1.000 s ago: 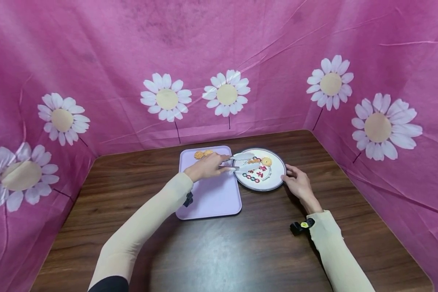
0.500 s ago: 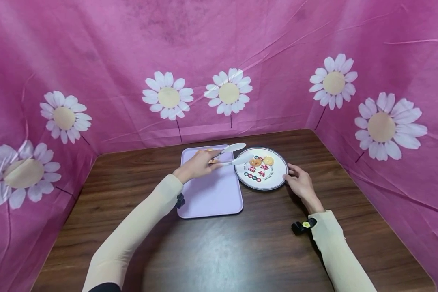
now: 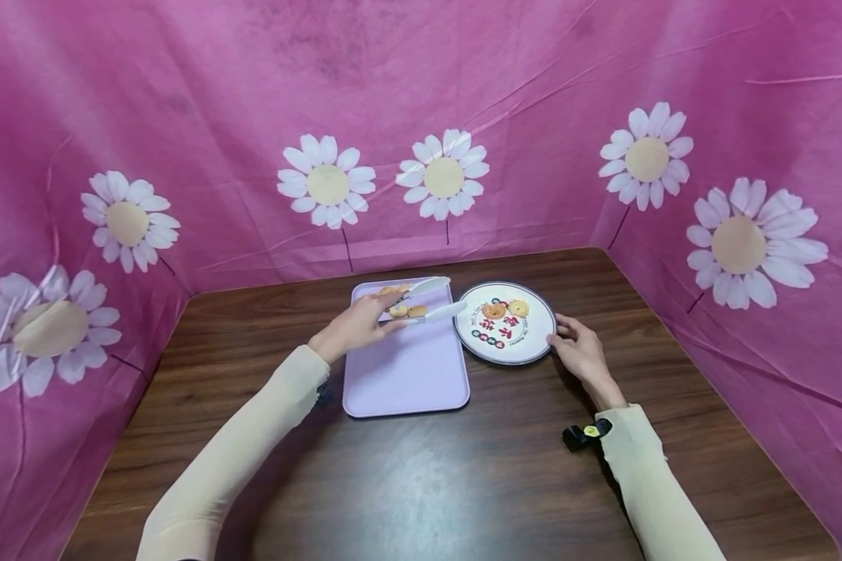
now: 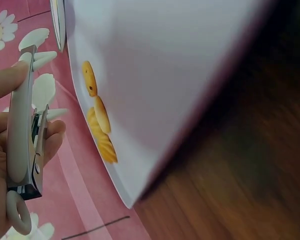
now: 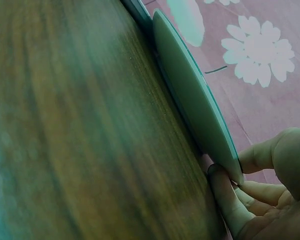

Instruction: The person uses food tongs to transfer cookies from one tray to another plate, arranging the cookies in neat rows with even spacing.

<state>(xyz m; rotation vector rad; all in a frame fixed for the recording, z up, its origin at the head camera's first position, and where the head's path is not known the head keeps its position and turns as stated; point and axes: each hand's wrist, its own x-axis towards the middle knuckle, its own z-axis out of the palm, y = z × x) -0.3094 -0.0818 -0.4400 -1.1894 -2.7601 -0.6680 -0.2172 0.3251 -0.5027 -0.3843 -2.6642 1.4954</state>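
My left hand (image 3: pixel 356 326) holds a pair of tongs (image 4: pixel 21 125) with white tips over the back of a lilac tray (image 3: pixel 407 382). In the left wrist view the tips stand apart with nothing between them. Below them, several golden cookies (image 4: pixel 102 115) lie near the tray's far edge, partly covered by hand and tongs in the head view. My right hand (image 3: pixel 582 354) pinches the right rim of a round white plate (image 3: pixel 533 331) printed with red characters. A brown ring-shaped cookie (image 3: pixel 493 311) and a paler cookie (image 3: pixel 518 308) lie side by side on it.
Tray and plate stand close together at the back of a dark wooden table (image 3: pixel 407 483). A pink cloth (image 3: pixel 533 93) with white daisies hangs behind the table and along its sides.
The tongs spread and left the brown cookie on the plate. My left hand carried them leftward from above the plate to above the tray. My right hand keeps its hold on the rim.
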